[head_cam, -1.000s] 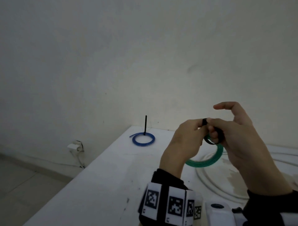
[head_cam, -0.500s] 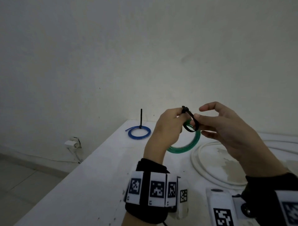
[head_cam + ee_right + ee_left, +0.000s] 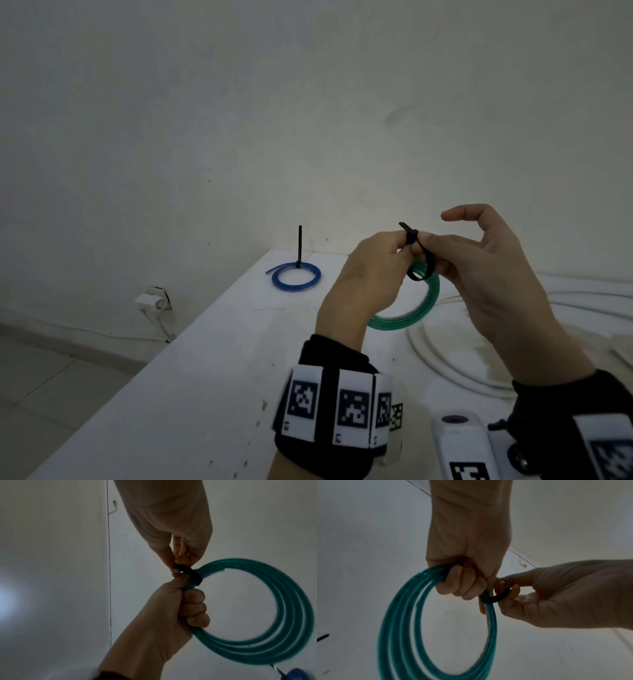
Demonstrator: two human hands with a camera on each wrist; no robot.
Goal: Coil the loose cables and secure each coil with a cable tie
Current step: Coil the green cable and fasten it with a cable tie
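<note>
My left hand (image 3: 373,270) grips a green cable coil (image 3: 416,313) above the white table (image 3: 205,377), fingers curled round its strands (image 3: 399,628). A black cable tie (image 3: 420,255) loops round the coil just beside the left fingers (image 3: 498,598). My right hand (image 3: 479,274) pinches that tie at the loop (image 3: 187,573), its index finger lifted free. A short end of the tie pokes up above the left thumb. The coil hangs down from the grip in the right wrist view (image 3: 291,615).
A blue cable coil (image 3: 296,279) lies at the table's far left corner, its black tie tail standing upright. Loose white cable (image 3: 445,370) curves over the table's right side. A wall socket (image 3: 152,301) sits low on the wall left of the table.
Both hands have shifted slightly left and up with the green coil. The tie's free end now pokes out above the left thumb, and the right index finger stays lifted.
</note>
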